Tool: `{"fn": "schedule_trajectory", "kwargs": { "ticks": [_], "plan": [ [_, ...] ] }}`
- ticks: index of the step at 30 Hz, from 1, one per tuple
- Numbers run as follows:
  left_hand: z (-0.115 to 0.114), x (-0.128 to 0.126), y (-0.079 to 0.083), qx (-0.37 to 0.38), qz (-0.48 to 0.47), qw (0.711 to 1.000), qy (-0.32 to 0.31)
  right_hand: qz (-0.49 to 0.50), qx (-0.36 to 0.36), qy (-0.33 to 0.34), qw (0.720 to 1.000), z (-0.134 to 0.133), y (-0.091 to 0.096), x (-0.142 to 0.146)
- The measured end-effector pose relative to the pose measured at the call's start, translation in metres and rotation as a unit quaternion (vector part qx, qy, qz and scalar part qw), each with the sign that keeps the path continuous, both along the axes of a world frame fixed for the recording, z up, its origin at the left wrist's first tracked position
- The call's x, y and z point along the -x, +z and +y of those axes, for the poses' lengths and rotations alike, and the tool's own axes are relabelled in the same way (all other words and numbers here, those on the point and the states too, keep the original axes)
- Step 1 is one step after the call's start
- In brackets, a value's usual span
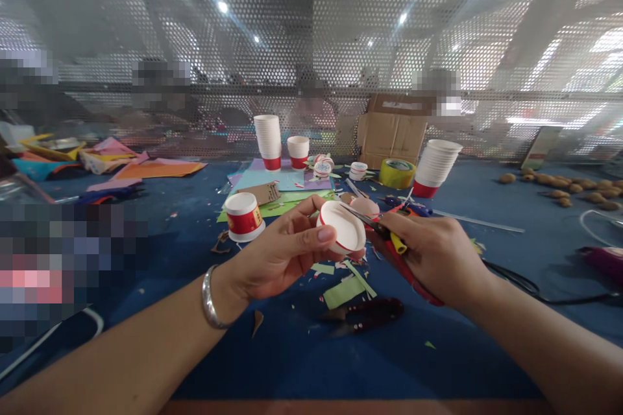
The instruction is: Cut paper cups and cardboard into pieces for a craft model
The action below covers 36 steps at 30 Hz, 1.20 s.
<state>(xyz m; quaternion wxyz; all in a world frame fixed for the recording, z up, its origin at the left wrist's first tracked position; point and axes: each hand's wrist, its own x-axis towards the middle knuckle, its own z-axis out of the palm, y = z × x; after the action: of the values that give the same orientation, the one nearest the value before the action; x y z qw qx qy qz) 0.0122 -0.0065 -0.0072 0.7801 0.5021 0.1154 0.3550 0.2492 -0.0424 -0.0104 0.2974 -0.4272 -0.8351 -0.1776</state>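
My left hand (296, 243), a silver bangle on its wrist, grips a cut-down paper cup (338, 217) with a white inside and a thin red edge. The cup's open side is tilted towards me. In my right hand (433, 253) is a pair of scissors (372, 224) with red and yellow handles. Their blade tips reach the cup's upper right rim; whether they touch it I cannot tell. Below the hands lie dark-handled thread snips (372, 316) and a green paper strip (343, 292). An upside-down red and white paper cup (244, 217) stands left of my left hand.
Stacked paper cups (267, 139) and another cup stack (437, 168) stand farther back. Yellow-green tape (396, 174) sits before a cardboard box (392, 133). Coloured paper (160, 168) lies left, walnut-like brown lumps (579, 186) right. A perforated metal screen (311, 45) rises behind the blue table (233, 363).
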Motion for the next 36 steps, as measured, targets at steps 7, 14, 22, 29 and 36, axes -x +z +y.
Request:
{"fn": "schedule_trajectory", "kwargs": {
  "ticks": [7,14,22,29,36],
  "plan": [
    [-0.0008,0.0009,-0.0007,0.009,0.006,1.000,0.014,0.012,-0.024,0.002,1.000,0.0004,-0.0015,0.0018],
    [0.0007,-0.0002,-0.0051,0.006,0.010,1.000,-0.012,0.008,0.011,-0.002,1.000,-0.0018,-0.0022,0.0025],
    [0.0018,0.0021,-0.0055,0.001,0.007,1.000,-0.025,0.007,0.005,0.008,1.000,-0.0017,-0.0007,0.0007],
    [0.0055,0.0064,-0.0049,-0.013,0.044,0.998,-0.036,0.007,0.000,0.015,1.000,-0.0001,-0.0021,0.0024],
    [0.0080,0.0067,-0.0057,-0.014,0.040,0.998,-0.052,-0.001,-0.002,0.020,1.000,-0.0016,-0.0027,0.0020]
  ]
}}
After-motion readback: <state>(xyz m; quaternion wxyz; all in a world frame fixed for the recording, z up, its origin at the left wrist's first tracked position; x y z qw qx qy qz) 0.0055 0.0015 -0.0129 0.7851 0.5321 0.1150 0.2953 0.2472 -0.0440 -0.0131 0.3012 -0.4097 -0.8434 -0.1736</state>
